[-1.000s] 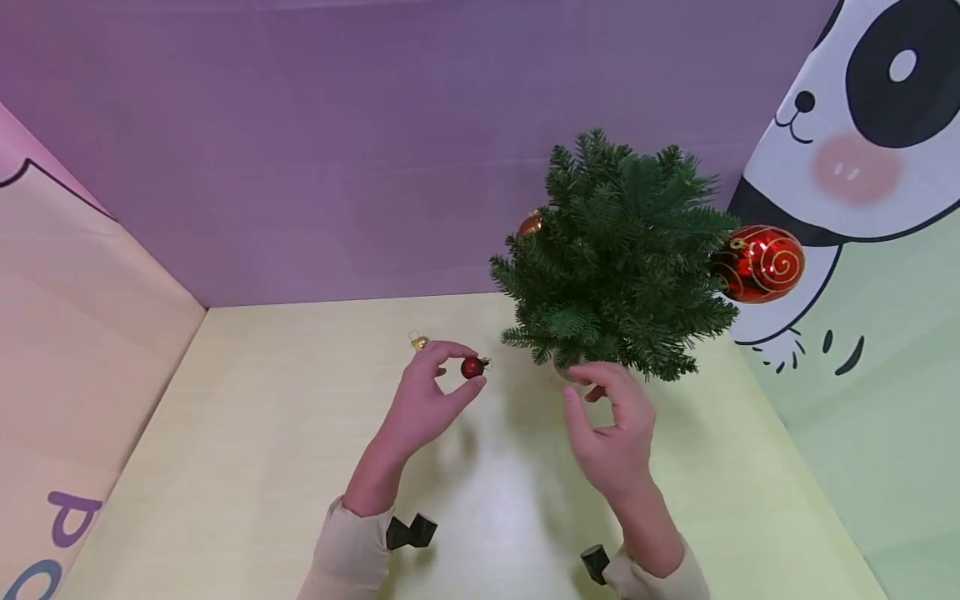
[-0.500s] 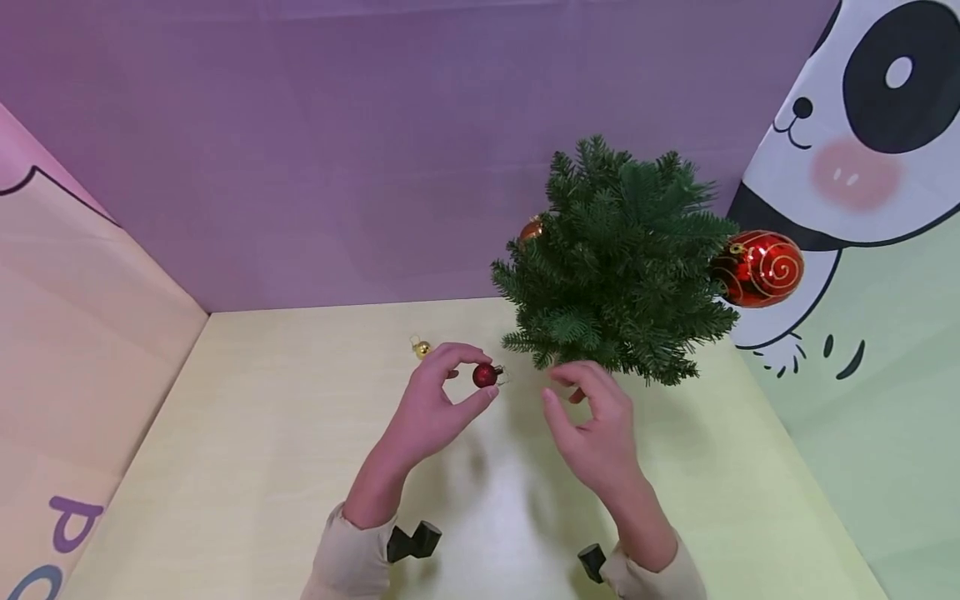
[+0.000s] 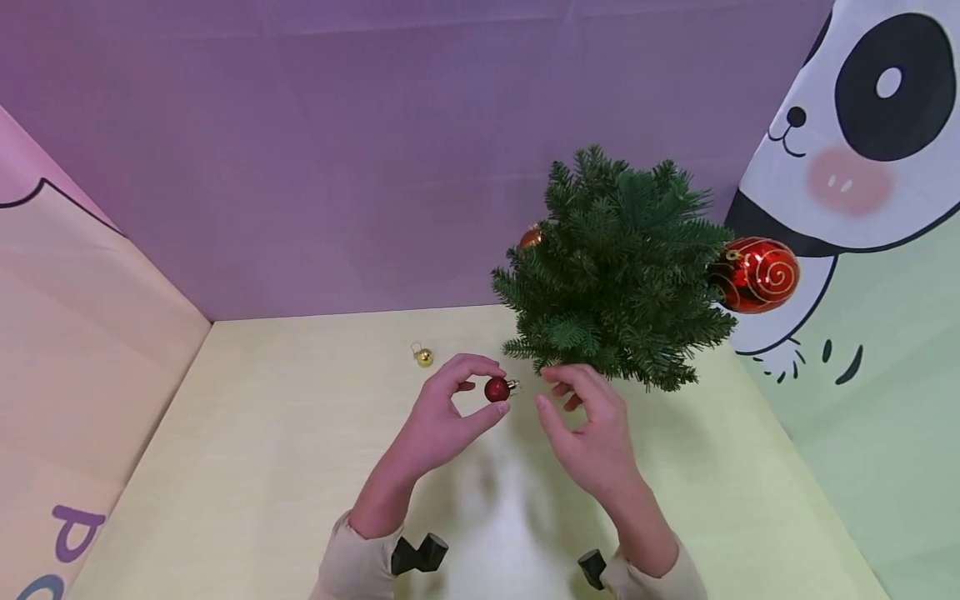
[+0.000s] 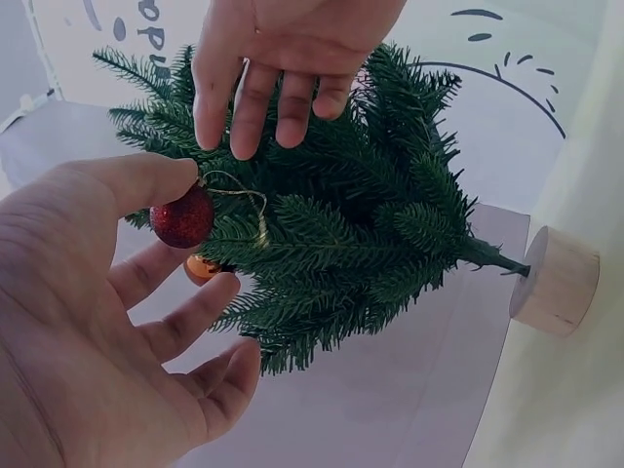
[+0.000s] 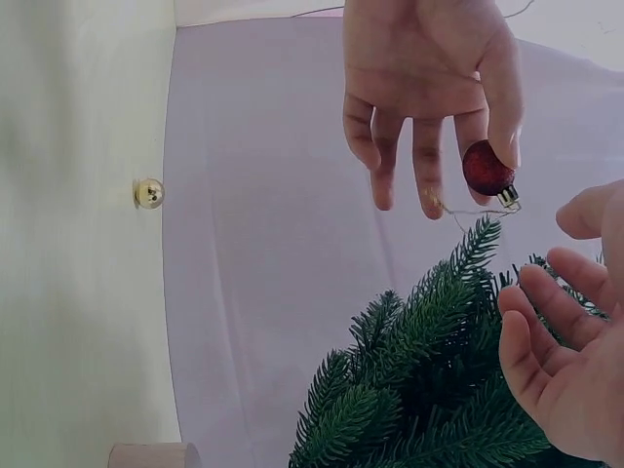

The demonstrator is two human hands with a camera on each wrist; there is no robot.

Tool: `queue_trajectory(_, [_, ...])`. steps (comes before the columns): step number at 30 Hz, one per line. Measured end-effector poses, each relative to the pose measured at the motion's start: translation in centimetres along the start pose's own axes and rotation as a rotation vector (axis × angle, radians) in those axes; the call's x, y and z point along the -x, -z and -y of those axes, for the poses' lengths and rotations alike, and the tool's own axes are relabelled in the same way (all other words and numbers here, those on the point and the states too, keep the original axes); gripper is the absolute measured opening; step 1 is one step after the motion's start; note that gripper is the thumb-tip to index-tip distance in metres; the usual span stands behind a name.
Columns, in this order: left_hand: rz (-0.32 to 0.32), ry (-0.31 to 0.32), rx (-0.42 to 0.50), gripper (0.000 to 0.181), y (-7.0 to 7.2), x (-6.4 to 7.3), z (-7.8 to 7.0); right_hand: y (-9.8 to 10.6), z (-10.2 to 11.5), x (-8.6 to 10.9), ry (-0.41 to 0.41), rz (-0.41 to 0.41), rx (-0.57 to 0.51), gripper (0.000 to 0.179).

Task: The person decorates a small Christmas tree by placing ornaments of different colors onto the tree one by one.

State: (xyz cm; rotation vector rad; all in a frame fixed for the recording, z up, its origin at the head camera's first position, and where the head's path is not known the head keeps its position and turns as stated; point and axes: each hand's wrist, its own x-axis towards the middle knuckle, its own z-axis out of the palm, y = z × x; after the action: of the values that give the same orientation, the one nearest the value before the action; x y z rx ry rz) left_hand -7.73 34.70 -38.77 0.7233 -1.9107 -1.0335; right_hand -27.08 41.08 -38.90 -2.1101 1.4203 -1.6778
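Between thumb and fingers, my left hand [image 3: 442, 417] pinches a small dark red glitter bauble [image 3: 497, 389] above the table. A gold cap and a thin gold string loop [image 4: 261, 219] show on the bauble in the left wrist view. My right hand [image 3: 592, 429] hovers just to the right of it, fingers loosely bent, thumb apart, holding nothing. Beyond the hands stands a small artificial Christmas tree [image 3: 615, 275] on a round wooden base [image 4: 558, 283]. A big red bauble with gold swirls [image 3: 757, 275] hangs on its right, and an orange bauble [image 3: 531, 237] on its left.
A small gold bauble [image 3: 424, 357] with a string lies on the table [image 3: 300, 433], left of the tree. A purple backdrop [image 3: 360, 167] rises behind, with a pink panel [image 3: 82, 333] at the left and a panda-printed green panel [image 3: 877, 333] at the right.
My left hand has carried the red bauble to the right, turning its cap end toward my right hand. The right hand has come left, away from the tree's front. The view has shifted slightly.
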Motion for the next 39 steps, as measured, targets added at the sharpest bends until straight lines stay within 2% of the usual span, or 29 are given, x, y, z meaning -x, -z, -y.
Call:
queue_trajectory(5, [0.009, 0.002, 0.013, 0.028, 0.3, 0.1, -2.4, -0.1, -0.2, -0.1, -0.007, 0.011, -0.007, 0.032])
queue_trajectory(8, [0.016, -0.003, 0.018, 0.027, 0.4, 0.2, -2.6, -0.1, -0.1, -0.2, -0.01, 0.026, -0.012, 0.034])
queue_trajectory(16, [0.044, -0.083, 0.037, 0.03, 0.0, 0.6, 0.5, -0.4, -0.2, 0.1, 0.021, 0.101, -0.04, 0.037])
queue_trajectory(23, [0.063, -0.112, 0.066, 0.03, 0.0, 0.8, 0.4, -0.7, -0.1, 0.1, 0.067, 0.102, -0.006, 0.026])
queue_trajectory(30, [0.06, -0.105, 0.09, 0.031, -0.1, 1.0, 0.5, -1.1, -0.4, 0.1, 0.141, 0.061, 0.034, 0.016])
queue_trajectory(35, [0.064, -0.107, 0.103, 0.032, -0.2, 0.9, 0.7, -1.3, -0.6, 0.3, 0.134, 0.037, 0.048, 0.011])
queue_trajectory(39, [0.056, -0.092, 0.102, 0.031, -0.1, 1.0, 0.7, -1.2, -0.8, 0.5, 0.105, 0.016, 0.019, 0.013])
